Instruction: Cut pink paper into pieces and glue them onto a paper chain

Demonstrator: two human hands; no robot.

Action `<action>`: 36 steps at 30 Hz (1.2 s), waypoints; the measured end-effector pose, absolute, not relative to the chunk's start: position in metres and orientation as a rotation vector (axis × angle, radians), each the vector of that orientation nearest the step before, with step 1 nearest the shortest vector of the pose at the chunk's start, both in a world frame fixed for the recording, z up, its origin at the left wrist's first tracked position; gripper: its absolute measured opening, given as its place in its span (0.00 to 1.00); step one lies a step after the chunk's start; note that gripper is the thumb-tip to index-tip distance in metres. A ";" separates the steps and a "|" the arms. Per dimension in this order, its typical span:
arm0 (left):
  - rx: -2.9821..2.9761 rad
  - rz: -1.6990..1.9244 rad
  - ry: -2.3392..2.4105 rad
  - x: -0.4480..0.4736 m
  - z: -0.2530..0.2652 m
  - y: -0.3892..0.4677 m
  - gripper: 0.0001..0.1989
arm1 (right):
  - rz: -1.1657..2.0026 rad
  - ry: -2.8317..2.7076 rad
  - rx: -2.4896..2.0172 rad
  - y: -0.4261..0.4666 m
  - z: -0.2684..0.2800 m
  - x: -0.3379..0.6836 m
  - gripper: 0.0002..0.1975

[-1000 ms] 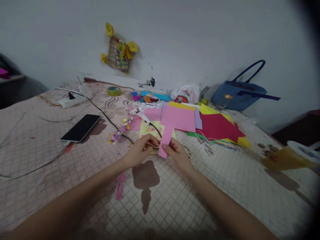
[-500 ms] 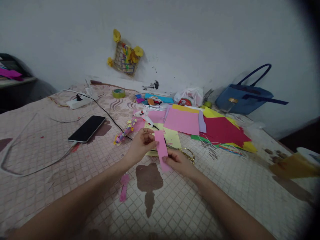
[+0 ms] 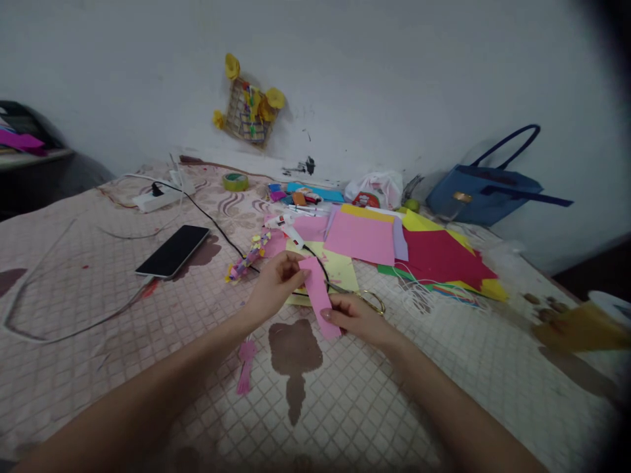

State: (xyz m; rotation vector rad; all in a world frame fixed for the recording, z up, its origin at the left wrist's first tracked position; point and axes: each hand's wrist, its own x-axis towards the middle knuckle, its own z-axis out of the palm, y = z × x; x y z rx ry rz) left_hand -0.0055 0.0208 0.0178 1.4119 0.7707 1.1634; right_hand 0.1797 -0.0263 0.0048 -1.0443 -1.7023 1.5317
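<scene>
Between my two hands is a strip of pink paper [image 3: 318, 289], tilted over the patterned cloth. Its upper end is pinched by the thumb and fingers of my left hand [image 3: 277, 281]. Lower down, my right hand [image 3: 355, 318] grips the strip's right edge, thumb on top. Just behind my right hand lie scissors with gold handles [image 3: 372, 301]. A white glue gun [image 3: 288, 228] rests beyond the strip, on pink and pale yellow paper [image 3: 340, 264]. Left of it is a stick covered in colourful paper bits [image 3: 249, 257]. A fringed pink paper piece [image 3: 245, 368] lies nearer me.
Stacked pink sheets [image 3: 362, 238], red paper [image 3: 438, 256] and tangled white string [image 3: 419, 292] lie to the right, before a blue bag [image 3: 486, 194]. On the left are a phone [image 3: 173, 251] on its cable and a power strip [image 3: 158, 198]. Green tape [image 3: 235, 182] sits further back.
The strip's upper end has shifted slightly left and turned a little with my left hand. My right hand keeps its hold, almost unmoved. The whole view has moved slightly.
</scene>
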 end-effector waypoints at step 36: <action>1.276 0.938 0.770 0.004 0.014 0.009 0.23 | 1.459 -1.338 -1.042 -0.026 0.001 0.173 0.10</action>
